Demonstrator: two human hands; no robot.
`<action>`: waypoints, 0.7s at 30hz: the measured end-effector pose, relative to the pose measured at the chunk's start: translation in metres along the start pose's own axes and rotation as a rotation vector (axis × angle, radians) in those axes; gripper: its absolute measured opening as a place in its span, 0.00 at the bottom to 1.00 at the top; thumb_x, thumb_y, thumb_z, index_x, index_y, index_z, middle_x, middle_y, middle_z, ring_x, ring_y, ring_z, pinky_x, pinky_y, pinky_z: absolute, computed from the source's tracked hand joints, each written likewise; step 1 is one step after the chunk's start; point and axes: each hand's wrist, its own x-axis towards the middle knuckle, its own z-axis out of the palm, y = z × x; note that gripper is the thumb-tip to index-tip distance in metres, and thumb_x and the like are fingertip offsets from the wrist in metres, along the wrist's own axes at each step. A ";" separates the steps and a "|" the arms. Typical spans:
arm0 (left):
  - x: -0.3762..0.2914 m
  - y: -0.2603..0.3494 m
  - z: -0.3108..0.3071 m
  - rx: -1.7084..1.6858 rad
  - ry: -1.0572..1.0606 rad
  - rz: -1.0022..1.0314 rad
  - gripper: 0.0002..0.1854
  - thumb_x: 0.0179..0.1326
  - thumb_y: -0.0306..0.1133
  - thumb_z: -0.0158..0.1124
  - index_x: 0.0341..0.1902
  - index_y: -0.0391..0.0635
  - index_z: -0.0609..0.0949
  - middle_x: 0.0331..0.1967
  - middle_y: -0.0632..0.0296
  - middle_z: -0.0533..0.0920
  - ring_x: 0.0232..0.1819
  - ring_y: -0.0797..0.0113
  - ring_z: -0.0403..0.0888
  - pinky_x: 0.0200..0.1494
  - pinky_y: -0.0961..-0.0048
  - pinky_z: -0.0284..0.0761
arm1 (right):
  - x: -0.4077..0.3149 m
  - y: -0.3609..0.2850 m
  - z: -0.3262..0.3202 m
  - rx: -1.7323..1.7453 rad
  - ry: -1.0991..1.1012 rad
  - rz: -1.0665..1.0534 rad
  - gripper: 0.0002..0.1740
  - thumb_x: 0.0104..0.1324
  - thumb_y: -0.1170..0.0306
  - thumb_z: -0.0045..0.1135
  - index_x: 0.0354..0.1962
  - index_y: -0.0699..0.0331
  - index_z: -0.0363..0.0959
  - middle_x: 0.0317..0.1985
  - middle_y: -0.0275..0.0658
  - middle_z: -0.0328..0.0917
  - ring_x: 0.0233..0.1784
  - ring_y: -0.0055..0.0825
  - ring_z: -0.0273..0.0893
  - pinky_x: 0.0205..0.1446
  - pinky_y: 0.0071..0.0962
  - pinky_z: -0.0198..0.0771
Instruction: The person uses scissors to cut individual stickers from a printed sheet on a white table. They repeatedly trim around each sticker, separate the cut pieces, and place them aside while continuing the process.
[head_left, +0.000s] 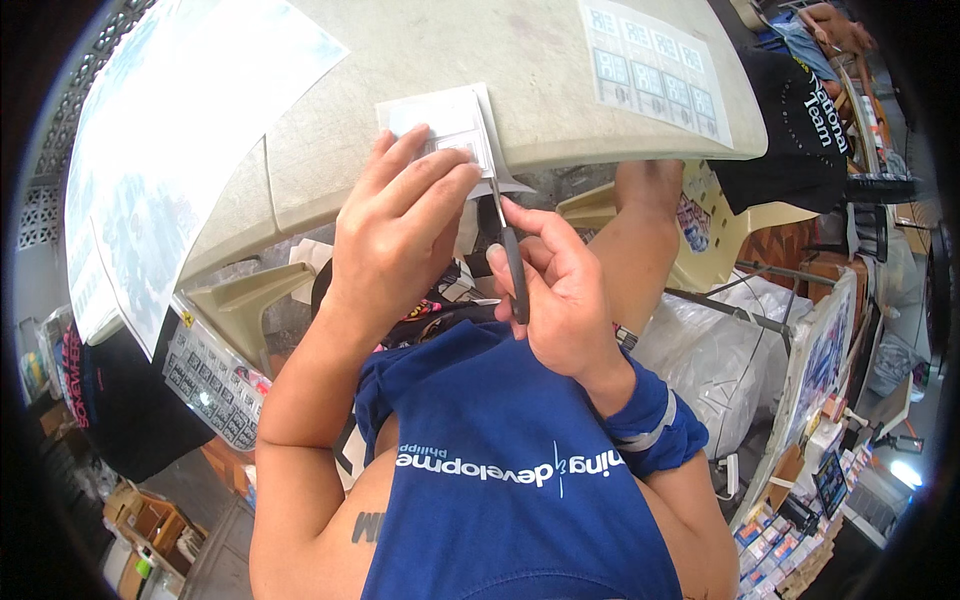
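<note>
At the table's near edge, my left hand (405, 217) holds a small printed film sheet (435, 109), its fingers spread over the lower part. The thumb is mostly hidden. My right hand (559, 285) grips black-handled scissors (514, 270), seen nearly edge-on. Their metal blades meet the sheet's lower right edge, just beside my left fingertips. Along that side, a narrow white strip (496, 142) curls away from the sheet and hangs past the table edge.
Large glossy film sheets (202, 97) drape over the table's left side. Another printed sheet (652, 71) lies at the right of the pale table (450, 45). Plastic chairs (697, 217) and black shirts (787, 127) flank it. Clear plastic wrapping (705, 360) sits at right; a person (825, 34) is beyond.
</note>
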 end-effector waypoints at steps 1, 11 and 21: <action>0.000 0.000 0.000 -0.001 0.002 -0.003 0.16 0.51 0.19 0.71 0.46 0.43 0.86 0.48 0.59 0.88 0.59 0.44 0.85 0.66 0.41 0.77 | 0.000 0.000 0.000 0.010 0.002 0.003 0.24 0.77 0.72 0.61 0.66 0.70 0.70 0.24 0.32 0.79 0.24 0.12 0.71 0.27 0.19 0.66; 0.004 0.002 -0.001 0.001 -0.011 -0.008 0.13 0.55 0.19 0.71 0.44 0.43 0.86 0.45 0.58 0.88 0.58 0.44 0.85 0.65 0.41 0.77 | 0.003 0.002 0.001 0.042 -0.003 -0.002 0.23 0.77 0.72 0.60 0.66 0.70 0.70 0.26 0.32 0.80 0.25 0.12 0.71 0.28 0.18 0.67; 0.018 -0.005 -0.008 0.108 -0.132 -0.109 0.17 0.59 0.38 0.77 0.46 0.40 0.86 0.48 0.57 0.82 0.50 0.49 0.85 0.72 0.42 0.71 | -0.008 0.005 -0.019 0.145 -0.097 0.059 0.27 0.78 0.69 0.60 0.69 0.66 0.64 0.28 0.31 0.75 0.26 0.15 0.75 0.27 0.17 0.70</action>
